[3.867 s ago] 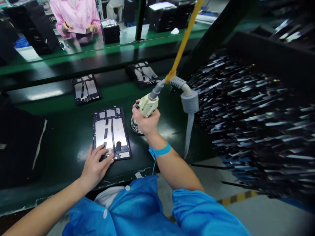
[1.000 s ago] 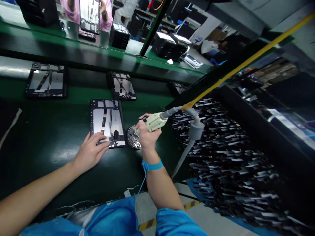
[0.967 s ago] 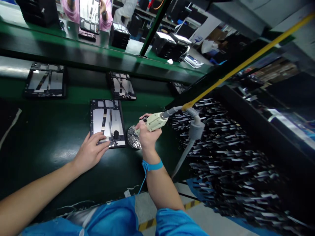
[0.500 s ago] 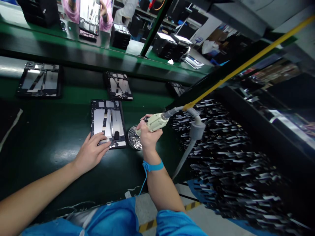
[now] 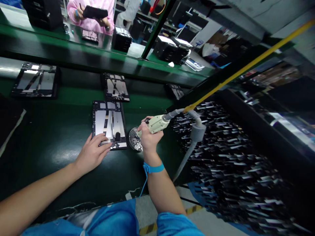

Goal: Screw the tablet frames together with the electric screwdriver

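My left hand (image 5: 93,151) lies with fingers stretched over the lower left corner of an opened tablet (image 5: 100,118), which shows silver plates, flat cables and a small black part near its lower edge. Wrapped around a pale electric screwdriver (image 5: 157,124), my right hand (image 5: 149,139) is just right of the tablet. The tool's front end points down at a round metal dish full of holes (image 5: 134,140); its tip is hidden by my hand. A blue wrist strap (image 5: 154,168) circles my right wrist.
Three more opened tablets, left (image 5: 46,80), middle (image 5: 116,86) and right (image 5: 176,91), lie on the green belt. A grey cable (image 5: 186,157) hangs beside a rack of many dark strips (image 5: 226,157). Across the bench, a person in pink (image 5: 92,24) holds a dark tablet.
The tablets on the belt have shifted slightly left. Across the bench, the person has tipped the held tablet from upright to nearly flat. My hands have barely moved.
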The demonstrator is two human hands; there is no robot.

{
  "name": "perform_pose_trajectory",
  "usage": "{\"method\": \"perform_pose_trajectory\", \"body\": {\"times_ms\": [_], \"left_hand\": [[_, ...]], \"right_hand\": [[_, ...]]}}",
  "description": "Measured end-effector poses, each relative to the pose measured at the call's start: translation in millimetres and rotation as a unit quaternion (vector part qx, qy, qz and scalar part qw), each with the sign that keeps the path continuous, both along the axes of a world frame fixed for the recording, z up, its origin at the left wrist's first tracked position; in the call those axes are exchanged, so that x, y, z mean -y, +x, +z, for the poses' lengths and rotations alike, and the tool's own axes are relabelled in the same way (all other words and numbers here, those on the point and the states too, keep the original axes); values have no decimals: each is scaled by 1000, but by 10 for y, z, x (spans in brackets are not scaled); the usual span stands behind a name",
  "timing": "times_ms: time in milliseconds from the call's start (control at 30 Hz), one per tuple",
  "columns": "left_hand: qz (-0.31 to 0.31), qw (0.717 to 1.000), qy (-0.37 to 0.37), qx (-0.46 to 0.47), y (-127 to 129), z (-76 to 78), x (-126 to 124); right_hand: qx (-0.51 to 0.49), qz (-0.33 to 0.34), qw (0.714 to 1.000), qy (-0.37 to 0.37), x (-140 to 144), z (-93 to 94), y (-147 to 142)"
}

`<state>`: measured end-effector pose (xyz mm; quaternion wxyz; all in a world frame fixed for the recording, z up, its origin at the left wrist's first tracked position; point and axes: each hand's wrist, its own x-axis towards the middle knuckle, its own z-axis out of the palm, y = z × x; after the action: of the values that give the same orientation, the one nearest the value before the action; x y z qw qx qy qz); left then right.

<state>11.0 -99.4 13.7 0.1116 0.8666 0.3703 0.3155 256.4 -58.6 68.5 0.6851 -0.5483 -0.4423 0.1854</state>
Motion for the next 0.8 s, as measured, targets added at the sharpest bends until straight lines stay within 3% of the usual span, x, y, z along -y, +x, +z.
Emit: {"method": "perform_pose_trajectory", "body": {"times_ms": [367,567,800], "left_hand": [[0,1000,-2,8,4,2,0],[0,1000,-8,20,26,-25,-18],[-11,998,-42,39,38,-38,-39]], "right_hand": [[2,-4,1000,-5,-9,-22,9],[-13,7,999,28,40,120,-65],[-58,167,983,57,296,255,-499]]}}
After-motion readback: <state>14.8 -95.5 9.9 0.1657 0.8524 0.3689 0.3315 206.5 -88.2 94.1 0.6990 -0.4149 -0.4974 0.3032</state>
